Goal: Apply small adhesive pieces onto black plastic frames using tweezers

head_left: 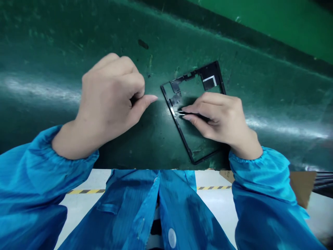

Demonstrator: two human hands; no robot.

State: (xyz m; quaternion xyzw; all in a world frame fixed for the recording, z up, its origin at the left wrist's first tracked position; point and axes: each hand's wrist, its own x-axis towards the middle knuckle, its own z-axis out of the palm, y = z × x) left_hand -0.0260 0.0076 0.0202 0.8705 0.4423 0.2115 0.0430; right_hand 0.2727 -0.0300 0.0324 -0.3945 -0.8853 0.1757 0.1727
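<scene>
A thin black rectangular frame (183, 136), with an open middle, lies tilted on the green work surface. A corner plate on it carries a silvery L-shaped strip (214, 80). My right hand (218, 116) is over the frame, pinching tweezers (179, 113) between thumb and fingers. Their two tips reach a bright spot on the frame's left bar. To the left of the frame, apart from it, my left hand (110, 93) hovers with curled fingers and the thumb pointing right. Whatever the left fingers may hold is hidden.
The green work surface (47, 114) has scuffs and a dark mark (143, 43) beyond the hands. Its near edge runs just in front of my blue coat. Below are a pale floor with yellow-black tape (87, 191) and a cardboard piece (301, 187) at right.
</scene>
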